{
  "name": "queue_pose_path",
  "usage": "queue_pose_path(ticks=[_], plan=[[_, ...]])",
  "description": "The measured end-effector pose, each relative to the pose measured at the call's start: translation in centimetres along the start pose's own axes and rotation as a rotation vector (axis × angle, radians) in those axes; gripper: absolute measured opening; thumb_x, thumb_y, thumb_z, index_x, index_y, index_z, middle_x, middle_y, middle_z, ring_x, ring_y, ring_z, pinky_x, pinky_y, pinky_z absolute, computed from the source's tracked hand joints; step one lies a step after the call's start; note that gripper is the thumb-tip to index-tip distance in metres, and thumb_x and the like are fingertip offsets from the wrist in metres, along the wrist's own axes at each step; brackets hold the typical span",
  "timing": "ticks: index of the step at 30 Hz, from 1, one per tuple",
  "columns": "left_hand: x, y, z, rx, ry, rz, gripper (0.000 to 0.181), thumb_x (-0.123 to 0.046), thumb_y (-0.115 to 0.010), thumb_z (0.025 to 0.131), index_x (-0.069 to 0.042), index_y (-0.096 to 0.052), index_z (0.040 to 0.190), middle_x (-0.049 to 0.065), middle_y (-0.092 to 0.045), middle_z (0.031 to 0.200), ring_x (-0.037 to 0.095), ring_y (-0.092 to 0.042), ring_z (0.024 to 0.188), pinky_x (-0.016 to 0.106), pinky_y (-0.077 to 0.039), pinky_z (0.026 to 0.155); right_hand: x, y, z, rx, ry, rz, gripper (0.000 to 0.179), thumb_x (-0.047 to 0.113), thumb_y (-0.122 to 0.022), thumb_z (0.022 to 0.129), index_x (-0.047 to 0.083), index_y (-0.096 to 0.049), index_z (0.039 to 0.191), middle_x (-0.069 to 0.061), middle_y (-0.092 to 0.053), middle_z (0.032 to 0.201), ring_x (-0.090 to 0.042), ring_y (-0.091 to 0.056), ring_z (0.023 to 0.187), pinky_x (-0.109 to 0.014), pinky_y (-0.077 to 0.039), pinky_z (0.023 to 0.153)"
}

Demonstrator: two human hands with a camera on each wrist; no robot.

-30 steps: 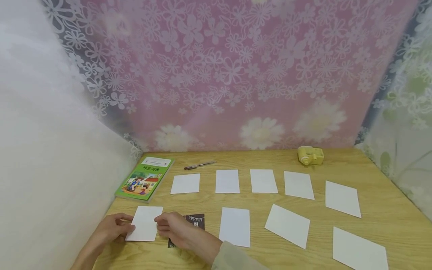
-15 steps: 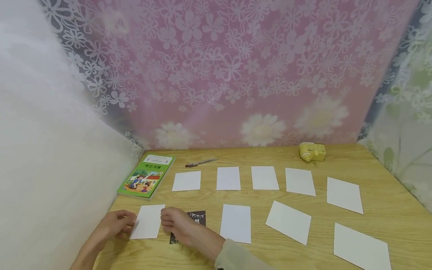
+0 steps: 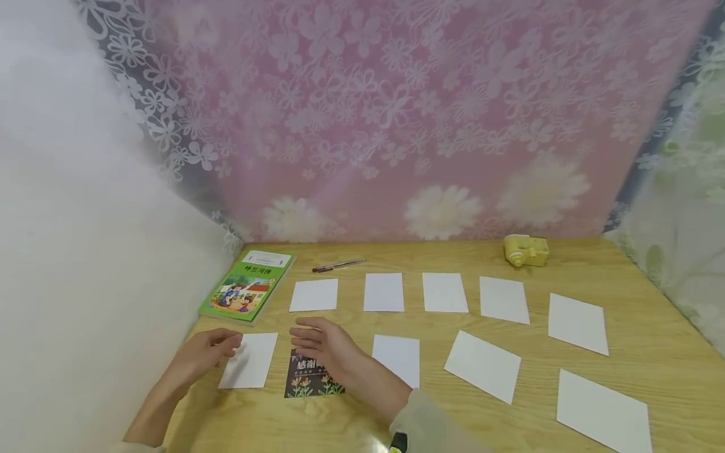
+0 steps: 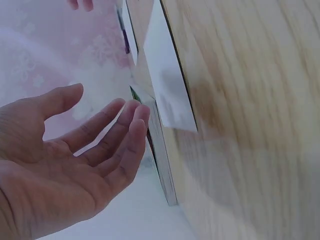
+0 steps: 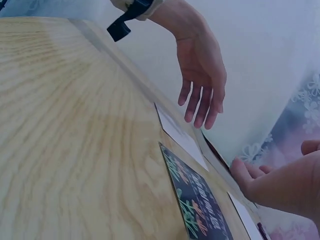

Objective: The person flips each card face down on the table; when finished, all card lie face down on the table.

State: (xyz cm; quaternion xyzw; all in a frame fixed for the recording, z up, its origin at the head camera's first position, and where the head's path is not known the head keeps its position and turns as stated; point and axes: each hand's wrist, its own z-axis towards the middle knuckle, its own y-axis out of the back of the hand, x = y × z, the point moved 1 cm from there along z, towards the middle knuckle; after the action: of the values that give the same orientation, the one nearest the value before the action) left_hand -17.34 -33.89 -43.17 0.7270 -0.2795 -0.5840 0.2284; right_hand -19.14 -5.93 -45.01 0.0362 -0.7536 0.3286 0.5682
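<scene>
My left hand (image 3: 206, 357) hovers over the left edge of a white card (image 3: 256, 365) that lies flat at the front left of the table. Its fingers are loosely bent and hold nothing, as the left wrist view shows with the palm (image 4: 60, 185) facing the card. To the right, my right hand (image 3: 337, 355) is raised over a black card (image 3: 303, 382) printed with white characters and orange flowers. The fingers of that hand are relaxed, with nothing in them, and cover the card's upper right part in the head view.
More white cards lie in two loose rows, such as one at the back (image 3: 383, 292) and one at the front right (image 3: 603, 406). A green book (image 3: 243, 289) sits at the left, a pen (image 3: 338, 265) behind the cards, and a yellow toy-like object (image 3: 527, 250) at the back right.
Both hands have left the edges of the front-left white card. The right hand has moved right and up, uncovering more of the black card; its fingers have loosened.
</scene>
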Motion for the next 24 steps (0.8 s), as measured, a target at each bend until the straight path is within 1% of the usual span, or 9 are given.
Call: queue_pose_path(ticks=[4, 9, 12, 14, 17, 19, 21, 24], plan=[[-1.5, -1.0, 0.0, 0.037, -0.050, -0.043, 0.056, -0.041, -0.058, 0.106, 0.003, -0.059, 0.141, 0.018, -0.069, 0.127, 0.027, -0.067, 0.109, 0.036, -0.058, 0.083, 0.8, 1.7, -0.3, -0.031, 0.004, -0.024, 0.057, 0.030, -0.043, 0.109, -0.005, -0.040, 0.154, -0.030, -0.048, 0.152, -0.044, -0.045, 0.143, -0.046, -0.040, 0.120], [-3.0, -2.7, -0.8, 0.106, -0.084, -0.124, 0.050, -0.034, -0.057, 0.108, 0.001, -0.058, 0.143, 0.017, -0.067, 0.131, 0.028, -0.066, 0.112, 0.036, -0.059, 0.087, 1.2, 3.2, -1.1, -0.043, -0.018, -0.071, 0.060, 0.030, -0.041, 0.110, -0.006, -0.033, 0.157, -0.031, -0.043, 0.156, -0.045, -0.041, 0.145, -0.047, -0.037, 0.122], [-3.9, -3.7, -0.9, 0.167, -0.114, -0.177, 0.052, -0.033, -0.056, 0.108, 0.003, -0.054, 0.146, 0.020, -0.064, 0.135, 0.031, -0.065, 0.117, 0.040, -0.058, 0.092, 1.5, 4.3, -1.8, -0.057, -0.027, -0.090, 0.061, 0.029, -0.042, 0.110, -0.006, -0.030, 0.158, -0.033, -0.040, 0.156, -0.047, -0.038, 0.147, -0.048, -0.036, 0.122], [-4.3, -4.2, -1.0, 0.215, -0.127, -0.220, 0.056, -0.035, -0.056, 0.108, 0.004, -0.051, 0.148, 0.022, -0.061, 0.140, 0.035, -0.063, 0.122, 0.044, -0.057, 0.098, 1.7, 4.8, -2.3, -0.069, -0.035, -0.098, 0.061, 0.029, -0.042, 0.110, -0.007, -0.029, 0.158, -0.034, -0.038, 0.157, -0.047, -0.037, 0.147, -0.048, -0.035, 0.123], [-4.6, -4.8, -0.9, 0.289, -0.148, -0.288, 0.060, -0.037, -0.053, 0.109, 0.005, -0.045, 0.152, 0.025, -0.055, 0.148, 0.040, -0.058, 0.130, 0.050, -0.052, 0.106, 2.0, 5.5, -3.0, -0.087, -0.042, -0.111, 0.062, 0.028, -0.043, 0.110, -0.008, -0.028, 0.158, -0.036, -0.036, 0.158, -0.048, -0.035, 0.148, -0.049, -0.034, 0.123], [-4.8, -5.1, -0.7, 0.318, -0.155, -0.315, 0.062, -0.039, -0.051, 0.110, 0.005, -0.043, 0.153, 0.026, -0.051, 0.151, 0.041, -0.055, 0.135, 0.052, -0.048, 0.110, 2.2, 5.7, -3.6, -0.102, -0.051, -0.111, 0.063, 0.029, -0.044, 0.110, -0.008, -0.027, 0.158, -0.037, -0.035, 0.157, -0.049, -0.034, 0.148, -0.049, -0.033, 0.123], [-4.9, -5.3, -0.7, 0.328, -0.157, -0.336, 0.062, -0.039, -0.048, 0.111, 0.006, -0.042, 0.153, 0.027, -0.049, 0.152, 0.042, -0.052, 0.137, 0.053, -0.046, 0.113, 2.3, 5.6, -4.3, -0.107, -0.060, -0.098, 0.066, 0.029, -0.046, 0.109, -0.009, -0.025, 0.158, -0.039, -0.033, 0.157, -0.051, -0.032, 0.148, -0.051, -0.033, 0.124], [-4.9, -5.4, -0.6, 0.317, -0.122, -0.361, 0.064, -0.040, -0.048, 0.110, 0.008, -0.041, 0.152, 0.028, -0.050, 0.151, 0.043, -0.052, 0.137, 0.052, -0.047, 0.112, 2.4, 5.3, -5.1, -0.107, -0.088, -0.055, 0.069, 0.028, -0.048, 0.107, -0.012, -0.022, 0.157, -0.044, -0.028, 0.155, -0.056, -0.029, 0.148, -0.053, -0.031, 0.124]])
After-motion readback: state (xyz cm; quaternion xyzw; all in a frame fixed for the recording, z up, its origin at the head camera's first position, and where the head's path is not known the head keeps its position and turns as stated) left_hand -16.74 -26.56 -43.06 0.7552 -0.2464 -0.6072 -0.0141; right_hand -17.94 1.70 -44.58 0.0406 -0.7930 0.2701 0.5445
